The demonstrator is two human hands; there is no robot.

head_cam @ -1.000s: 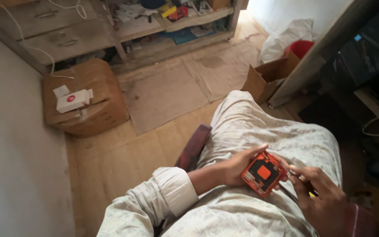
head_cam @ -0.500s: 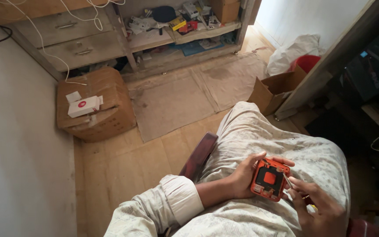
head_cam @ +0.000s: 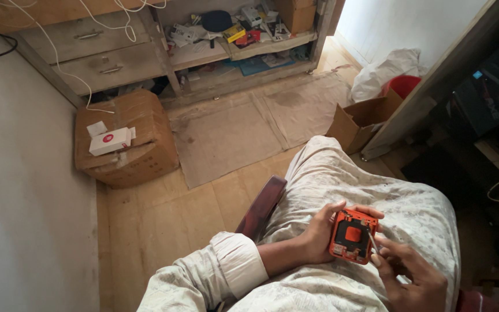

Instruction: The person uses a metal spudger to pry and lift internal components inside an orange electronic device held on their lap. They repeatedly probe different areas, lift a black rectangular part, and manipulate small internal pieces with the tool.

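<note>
Fingers (head_cam: 358, 210) of left hand (head_cam: 319, 234) wrap orange device (head_cam: 352, 236).

home workroom, cluttered shelf (head_cam: 249, 40), cardboard box (head_cam: 125, 144)

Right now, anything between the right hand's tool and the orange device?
Nothing visible. The left hand holds the orange device over the lap; the right hand has its thin tool tip already on the device's open face.

Wooden floor (head_cam: 163, 219), cardboard box (head_cam: 125, 147), floor mat (head_cam: 244, 130)
</note>
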